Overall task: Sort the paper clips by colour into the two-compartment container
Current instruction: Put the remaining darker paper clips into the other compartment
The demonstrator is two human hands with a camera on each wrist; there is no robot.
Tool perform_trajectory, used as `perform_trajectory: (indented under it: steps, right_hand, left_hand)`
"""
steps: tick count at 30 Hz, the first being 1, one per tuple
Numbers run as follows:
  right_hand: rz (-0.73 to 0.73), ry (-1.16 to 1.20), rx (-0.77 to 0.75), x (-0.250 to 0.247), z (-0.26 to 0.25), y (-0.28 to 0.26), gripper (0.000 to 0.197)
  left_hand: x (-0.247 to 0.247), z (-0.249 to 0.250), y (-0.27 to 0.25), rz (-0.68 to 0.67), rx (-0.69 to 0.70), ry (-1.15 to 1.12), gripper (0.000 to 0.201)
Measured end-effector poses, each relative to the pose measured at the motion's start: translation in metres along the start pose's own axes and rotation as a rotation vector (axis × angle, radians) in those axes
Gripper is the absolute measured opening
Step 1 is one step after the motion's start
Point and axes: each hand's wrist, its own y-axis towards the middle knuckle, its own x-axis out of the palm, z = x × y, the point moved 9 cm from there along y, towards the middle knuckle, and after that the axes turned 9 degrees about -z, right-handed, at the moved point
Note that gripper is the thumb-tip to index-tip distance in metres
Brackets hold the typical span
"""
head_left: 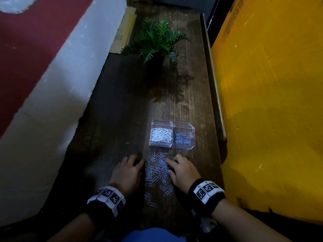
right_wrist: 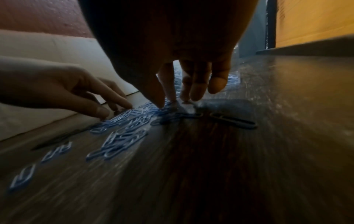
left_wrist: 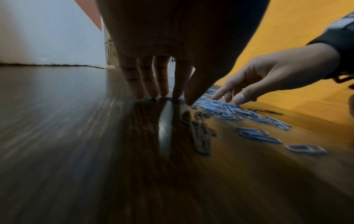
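Note:
A clear two-compartment container stands on the dark wooden table. Its left compartment holds white paper clips and its right one blue paper clips. In front of it lies a loose pile of blue clips. My left hand rests its straight fingertips on the table at the pile's left edge. On the pile's right side, my right hand touches the clips with thumb and fingers spread downward. I see no clip lifted by either hand.
A potted fern stands farther back on the table. A white and red wall runs along the left and a yellow panel along the right, behind a raised wooden edge. Cardboard leans at the back left.

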Motion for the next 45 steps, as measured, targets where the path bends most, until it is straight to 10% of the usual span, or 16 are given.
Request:
perform_trajectory:
  steps: [11, 16, 45]
  right_hand:
    - [0.048, -0.027, 0.040, -0.015, -0.010, 0.005, 0.049]
    - [-0.062, -0.200, 0.087, 0.009, -0.019, -0.003, 0.061]
    - [0.162, -0.045, -0.046, 0.002, -0.017, -0.012, 0.008]
  left_hand:
    - [0.007, 0.007, -0.006, -0.042, -0.041, -0.118, 0.064]
    - [-0.004, 0.015, -0.001, -0.009, -0.026, -0.156, 0.039]
    - [-0.002, 0.023, 0.016, -0.042, 0.062, -0.078, 0.027]
